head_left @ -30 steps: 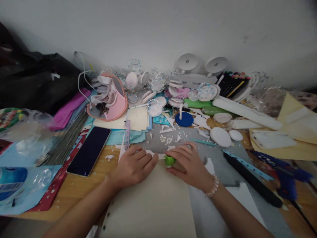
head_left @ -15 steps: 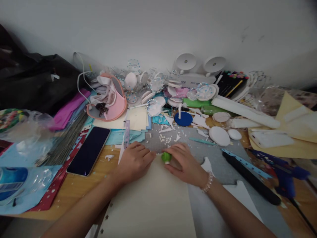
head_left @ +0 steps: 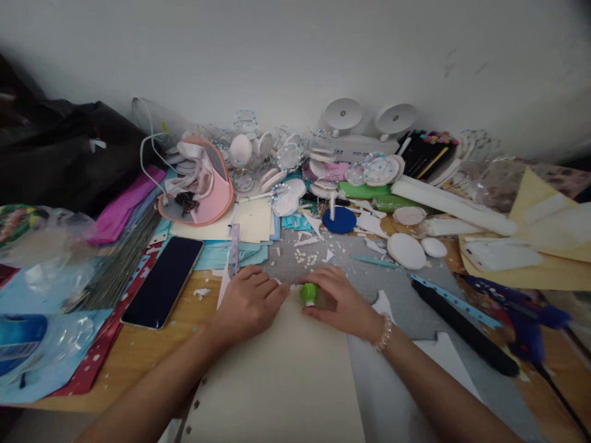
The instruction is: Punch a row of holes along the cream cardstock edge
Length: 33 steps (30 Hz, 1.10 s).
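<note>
A cream paper sheet (head_left: 281, 375) lies in front of me on a grey mat (head_left: 406, 311). My left hand (head_left: 249, 303) rests flat on the sheet's top edge, fingers together and stretched out. My right hand (head_left: 339, 300) is closed round a small green tool (head_left: 308, 293), a punch or cutter, which presses on the sheet's top edge just right of my left fingertips. A bead bracelet sits on my right wrist.
A dark phone (head_left: 162, 281) lies left of my hands, beside a lilac ruler (head_left: 234, 249). Behind are a pink visor (head_left: 203, 184), white discs, a blue disc (head_left: 339, 219) and paper scraps. A black strip (head_left: 464, 329) and blue glue gun (head_left: 521, 320) lie right.
My right hand has slid the green tool a little to the left along the sheet's top edge, closer to my left fingertips. The left hand has stayed in place.
</note>
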Motion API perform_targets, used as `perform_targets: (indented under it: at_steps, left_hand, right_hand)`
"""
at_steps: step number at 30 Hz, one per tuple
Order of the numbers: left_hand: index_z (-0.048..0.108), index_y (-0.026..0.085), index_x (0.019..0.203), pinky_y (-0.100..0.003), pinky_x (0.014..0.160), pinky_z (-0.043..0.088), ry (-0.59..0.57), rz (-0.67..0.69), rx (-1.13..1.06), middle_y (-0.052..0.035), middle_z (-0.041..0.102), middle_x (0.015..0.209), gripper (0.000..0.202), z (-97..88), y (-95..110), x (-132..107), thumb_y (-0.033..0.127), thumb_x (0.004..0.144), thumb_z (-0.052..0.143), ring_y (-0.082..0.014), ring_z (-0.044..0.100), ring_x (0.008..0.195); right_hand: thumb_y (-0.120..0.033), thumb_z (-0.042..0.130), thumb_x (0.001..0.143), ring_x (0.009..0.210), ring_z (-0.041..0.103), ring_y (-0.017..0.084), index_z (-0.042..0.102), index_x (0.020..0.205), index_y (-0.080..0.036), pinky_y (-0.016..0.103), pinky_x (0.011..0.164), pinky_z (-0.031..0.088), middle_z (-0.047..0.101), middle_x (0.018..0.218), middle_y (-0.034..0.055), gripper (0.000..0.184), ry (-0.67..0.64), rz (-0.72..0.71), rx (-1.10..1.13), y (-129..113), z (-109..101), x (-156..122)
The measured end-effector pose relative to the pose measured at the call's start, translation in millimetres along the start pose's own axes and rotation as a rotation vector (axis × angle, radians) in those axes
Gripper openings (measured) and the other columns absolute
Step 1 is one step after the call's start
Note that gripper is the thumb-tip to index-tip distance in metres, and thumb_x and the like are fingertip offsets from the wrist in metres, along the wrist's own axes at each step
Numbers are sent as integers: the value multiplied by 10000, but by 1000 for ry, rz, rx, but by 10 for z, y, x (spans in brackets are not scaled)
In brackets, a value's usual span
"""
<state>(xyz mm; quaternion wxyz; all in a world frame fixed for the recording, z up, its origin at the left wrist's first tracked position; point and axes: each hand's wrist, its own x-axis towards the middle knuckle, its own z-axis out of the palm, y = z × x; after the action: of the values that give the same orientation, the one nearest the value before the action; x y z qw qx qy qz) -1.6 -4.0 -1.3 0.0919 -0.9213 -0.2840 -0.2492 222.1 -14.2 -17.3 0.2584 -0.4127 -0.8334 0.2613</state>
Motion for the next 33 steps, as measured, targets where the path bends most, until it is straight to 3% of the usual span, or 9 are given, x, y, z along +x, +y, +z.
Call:
perform_targets:
  at_steps: [7,14,18,22,25,33]
  left_hand:
    - [588,152,939,-299,661,412,35,34,15,7,642,635,128,-43,11,-3,112,841,515,-128,578,614]
    - [596,157,936,-305,677,400,32,20,-2,6,657,655,127,-8,-3,-8,117,835,530,-132,582,628]
    - [616,192,945,-378,797,379,-105,-139,-35,-34,670,824,143,-69,50,107,216,845,517,-179,594,775]
    - [580,192,1075,-437,873,350,-226,-207,-73,-89,615,1037,381,-166,159,278,412,764,577,-257,546,957]
    - [611,154,951,-445,864,355,-322,-144,-59,-96,627,919,436,-148,221,405,494,678,627,-269,553,907]
    - [642,121,722,-403,750,387,-525,-21,69,-111,671,731,444,1,220,675,559,666,599,-266,616,747]
  right_hand:
    - [-339,741,697,847,536,210,616,929,-206,391,818,392,596,841,34,295,55,9,31,-37,-16,23]
    - [-306,722,705,804,513,202,589,842,-195,403,853,365,560,783,22,221,131,-16,-15,-80,-12,14]
    - [-327,707,706,793,502,200,581,823,-191,415,868,356,540,766,18,219,139,-11,-77,-28,31,10]
    - [-315,678,716,807,499,212,592,854,-188,419,860,354,547,788,33,206,142,-23,-118,-17,61,13]
    - [-311,678,707,816,494,219,585,848,-177,418,857,348,556,800,43,216,139,-37,-145,-39,72,15]
    - [-249,677,660,802,490,222,535,719,-183,406,838,349,548,759,39,167,143,-36,-159,-16,70,20]
